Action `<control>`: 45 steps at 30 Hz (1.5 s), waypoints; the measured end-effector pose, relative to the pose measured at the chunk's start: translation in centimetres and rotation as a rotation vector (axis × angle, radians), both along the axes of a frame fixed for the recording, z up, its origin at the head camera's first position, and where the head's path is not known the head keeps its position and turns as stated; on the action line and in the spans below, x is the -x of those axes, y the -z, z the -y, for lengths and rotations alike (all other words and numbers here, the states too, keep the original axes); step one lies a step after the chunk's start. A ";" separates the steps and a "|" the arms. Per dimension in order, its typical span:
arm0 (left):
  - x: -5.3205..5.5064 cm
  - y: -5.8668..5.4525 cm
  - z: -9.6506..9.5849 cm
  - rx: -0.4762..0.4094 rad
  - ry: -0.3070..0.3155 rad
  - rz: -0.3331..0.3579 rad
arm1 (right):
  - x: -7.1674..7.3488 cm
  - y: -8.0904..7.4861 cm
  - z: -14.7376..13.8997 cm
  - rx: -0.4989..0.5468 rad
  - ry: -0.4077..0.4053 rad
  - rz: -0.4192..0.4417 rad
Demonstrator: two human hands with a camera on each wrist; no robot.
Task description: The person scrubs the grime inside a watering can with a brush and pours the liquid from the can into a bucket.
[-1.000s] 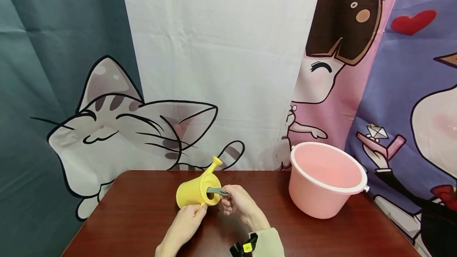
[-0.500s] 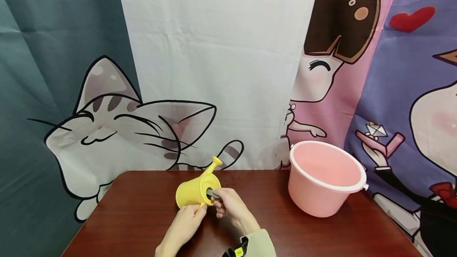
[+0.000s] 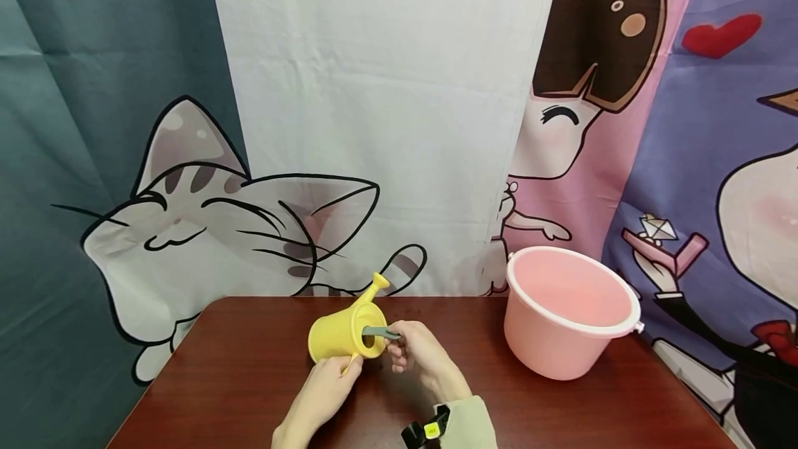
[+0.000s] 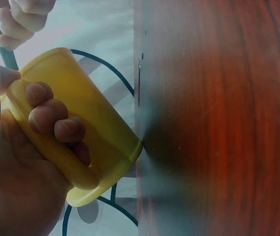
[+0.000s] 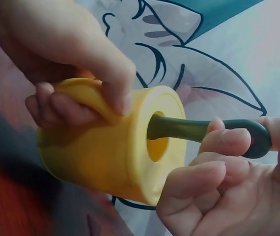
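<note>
A yellow watering can (image 3: 332,338) is tilted on its side above the table, its spout pointing up and its round opening facing right. My left hand (image 3: 325,388) grips its handle, fingers curled through the loop, as the left wrist view shows. In my right hand (image 3: 422,357), a tool with a green handle (image 5: 184,129) is pinched between thumb and fingers. The handle passes into the can's opening, so the tool's far end is hidden inside. The can's lower edge touches or nearly touches the tabletop in the left wrist view.
A pink bucket (image 3: 555,345) with a white rim stands at the right on the dark red-brown table (image 3: 218,380). Behind the table hangs a cloth backdrop (image 3: 386,102) with cartoon figures.
Half a second ago my right hand was closer to the can, with the green handle pushed deeper in. Now it has drawn back right, showing more handle. The left hand holds nearly still.
</note>
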State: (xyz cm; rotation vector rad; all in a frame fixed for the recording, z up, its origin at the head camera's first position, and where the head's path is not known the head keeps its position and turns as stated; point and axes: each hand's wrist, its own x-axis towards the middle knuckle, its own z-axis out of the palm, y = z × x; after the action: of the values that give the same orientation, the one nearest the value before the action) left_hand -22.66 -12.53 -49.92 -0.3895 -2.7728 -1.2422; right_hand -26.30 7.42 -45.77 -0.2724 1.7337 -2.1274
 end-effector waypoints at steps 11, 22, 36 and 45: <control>-0.1 -0.1 0.2 -0.018 -0.015 -0.020 | -0.2 -0.7 -1.2 -0.033 -0.145 -0.055; -0.1 0.0 -0.2 0.005 -0.008 -0.034 | -0.4 0.2 1.3 0.010 -0.033 0.006; 0.0 0.0 0.0 0.017 -0.009 -0.046 | -0.3 0.3 2.0 0.012 -0.012 0.026; 0.1 -0.1 0.1 0.003 0.000 -0.021 | -0.4 -0.3 1.2 -0.014 -0.043 0.004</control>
State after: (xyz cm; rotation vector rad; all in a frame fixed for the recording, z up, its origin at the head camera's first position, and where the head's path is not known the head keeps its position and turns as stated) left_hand -22.72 -12.65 -49.85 -0.4000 -2.7579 -1.2267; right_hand -25.93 6.25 -45.46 -0.2990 1.7242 -2.0836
